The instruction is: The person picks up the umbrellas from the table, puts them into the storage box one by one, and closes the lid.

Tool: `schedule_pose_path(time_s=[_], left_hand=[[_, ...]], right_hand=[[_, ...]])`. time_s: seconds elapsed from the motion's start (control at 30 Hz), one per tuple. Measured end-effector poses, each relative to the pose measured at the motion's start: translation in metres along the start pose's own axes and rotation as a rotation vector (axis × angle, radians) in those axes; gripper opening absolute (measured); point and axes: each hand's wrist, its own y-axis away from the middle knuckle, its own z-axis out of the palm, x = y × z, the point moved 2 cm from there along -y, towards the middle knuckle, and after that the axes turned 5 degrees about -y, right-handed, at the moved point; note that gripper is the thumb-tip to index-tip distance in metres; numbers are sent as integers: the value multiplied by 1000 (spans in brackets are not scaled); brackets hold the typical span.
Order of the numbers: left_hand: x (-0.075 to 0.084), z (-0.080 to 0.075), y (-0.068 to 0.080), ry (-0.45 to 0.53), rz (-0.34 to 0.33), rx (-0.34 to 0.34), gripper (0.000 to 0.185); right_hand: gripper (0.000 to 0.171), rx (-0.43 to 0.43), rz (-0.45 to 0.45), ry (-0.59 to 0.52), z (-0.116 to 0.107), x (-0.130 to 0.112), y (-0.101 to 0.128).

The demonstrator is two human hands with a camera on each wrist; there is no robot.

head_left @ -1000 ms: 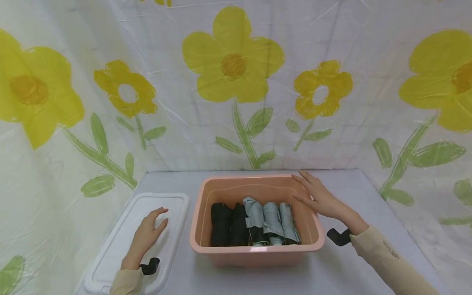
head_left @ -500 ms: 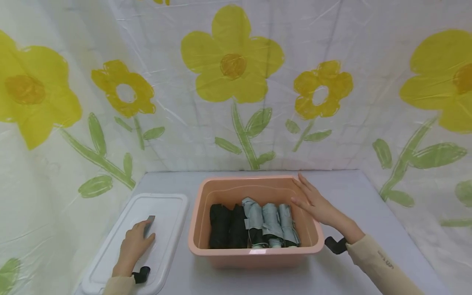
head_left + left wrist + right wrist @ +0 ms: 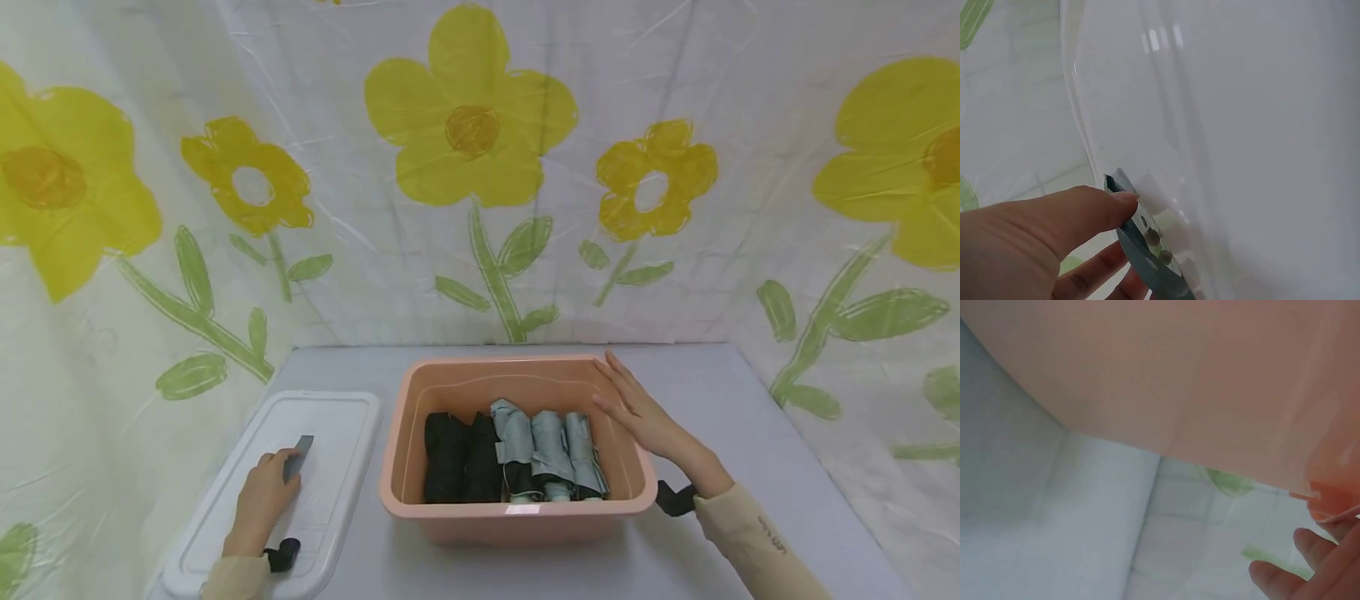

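Observation:
A slim grey-green packet with brown spots on a pale panel [image 3: 1150, 247] is pinched between the thumb and fingers of my left hand [image 3: 258, 500]. In the head view this packet overlaps the white lid [image 3: 337, 500]. My right hand [image 3: 648, 417] rests at the right rim of the pink plastic tub [image 3: 517, 527], its fingers fairly straight. Inside the tub stand two black folded umbrellas [image 3: 446, 458] on the left and three pale grey-blue ones [image 3: 553, 446] on the right. Only fingertips [image 3: 1266, 572] of the right hand show in the right wrist view.
The pale table [image 3: 712, 400] holds the lid on the left and the tub in the middle. Behind and at both sides hangs a white curtain [image 3: 360, 275] printed with yellow flowers.
My left hand has moved down and left over the lid, and its fingers have closed on the packet, which now shows. The right hand has stayed at the tub's rim.

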Motion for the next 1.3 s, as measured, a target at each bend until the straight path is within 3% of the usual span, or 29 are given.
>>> schedule_pose_path(time_s=[0.17,0.53,0.97,1.13,1.3], left_hand=[[0,-4,-3,-2,48,13,42],[-9,-11,-8,-57,111,-61,48],[-10,-51,-11,89,181,-110,55],[-7,-63,-10,130,244,-64,53],[1,-74,-13,177,375,11,52]], right_hand=[[61,11,-4,-13,1,1,0],[58,22,-10,-37,3,2,0],[57,18,3,-59,3,3,1],[57,15,2,-70,3,3,1],[58,14,7,-71,2,2,0]])
